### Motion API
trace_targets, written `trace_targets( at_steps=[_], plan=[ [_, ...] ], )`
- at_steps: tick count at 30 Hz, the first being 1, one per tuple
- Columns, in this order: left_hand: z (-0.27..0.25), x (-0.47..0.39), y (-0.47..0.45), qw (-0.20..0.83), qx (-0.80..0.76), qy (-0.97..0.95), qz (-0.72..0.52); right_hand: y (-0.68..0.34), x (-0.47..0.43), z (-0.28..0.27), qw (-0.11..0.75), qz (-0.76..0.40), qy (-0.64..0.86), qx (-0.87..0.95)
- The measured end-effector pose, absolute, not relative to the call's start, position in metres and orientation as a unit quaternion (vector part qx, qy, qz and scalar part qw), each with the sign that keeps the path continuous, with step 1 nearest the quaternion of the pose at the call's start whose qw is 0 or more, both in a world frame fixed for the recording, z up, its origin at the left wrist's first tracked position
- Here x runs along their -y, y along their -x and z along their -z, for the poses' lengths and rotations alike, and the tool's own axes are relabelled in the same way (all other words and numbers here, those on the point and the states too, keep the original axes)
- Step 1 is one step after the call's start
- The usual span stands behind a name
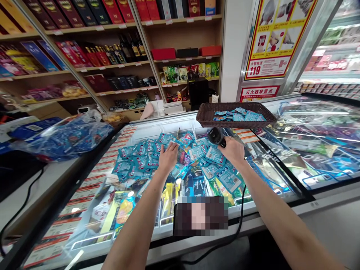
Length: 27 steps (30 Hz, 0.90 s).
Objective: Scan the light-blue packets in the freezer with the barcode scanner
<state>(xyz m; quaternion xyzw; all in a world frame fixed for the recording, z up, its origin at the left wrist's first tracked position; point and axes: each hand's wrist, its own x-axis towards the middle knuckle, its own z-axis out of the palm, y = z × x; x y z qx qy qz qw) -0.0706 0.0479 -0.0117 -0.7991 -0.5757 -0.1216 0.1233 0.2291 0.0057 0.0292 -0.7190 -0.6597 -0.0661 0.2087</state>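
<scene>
My right hand (235,150) is wrapped round the handle of a black handheld barcode scanner (215,135), its head tilted to the left. With fingers stretched out, my left hand (168,155) rests over small blue packets (140,153) on the glass top of a chest freezer (146,126). Whether it presses on one of them I cannot tell. More blue packets (222,170) lie in a loose, overlapping spread below the scanner, some with printed backs up. A purple packet (185,158) shows between my hands.
A brown woven basket (201,119) with several blue packets stands behind the scanner. A clear plastic bag (75,137) of blue packets lies at left. A black cable (241,217) hangs over the front edge near a dark, pixelated rectangle (201,216). Stocked shelves (112,65) line the back.
</scene>
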Motion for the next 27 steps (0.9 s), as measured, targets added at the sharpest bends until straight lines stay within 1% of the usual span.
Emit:
trace_targets(
  at_steps=[4,7,9,12,14,17,23,27],
  plan=[
    [0.008,-0.044,0.061,0.129,0.574,0.791,0.167,-0.224,-0.002,-0.025,0.183,0.083,0.71,0.676],
    [0.005,-0.043,0.034,0.053,0.535,0.818,0.206,-0.221,-0.001,-0.023,0.165,0.092,0.7,0.689],
    [0.004,-0.043,0.019,-0.001,0.522,0.829,0.199,-0.222,-0.001,-0.023,0.164,0.098,0.696,0.692],
    [0.004,-0.045,0.01,-0.022,0.54,0.819,0.194,-0.224,0.0,-0.022,0.174,0.109,0.691,0.693],
    [0.005,-0.045,0.012,-0.025,0.548,0.807,0.218,-0.226,0.001,-0.021,0.184,0.117,0.686,0.694],
    [0.007,-0.043,0.019,-0.068,0.556,0.767,0.314,-0.229,0.002,-0.02,0.2,0.124,0.68,0.695],
    [0.021,-0.036,0.024,-0.184,0.56,0.589,0.552,-0.228,0.005,-0.019,0.228,0.143,0.661,0.7],
    [0.024,-0.038,0.028,-0.26,0.53,0.485,0.645,-0.226,0.007,-0.019,0.238,0.159,0.647,0.706]
  ],
)
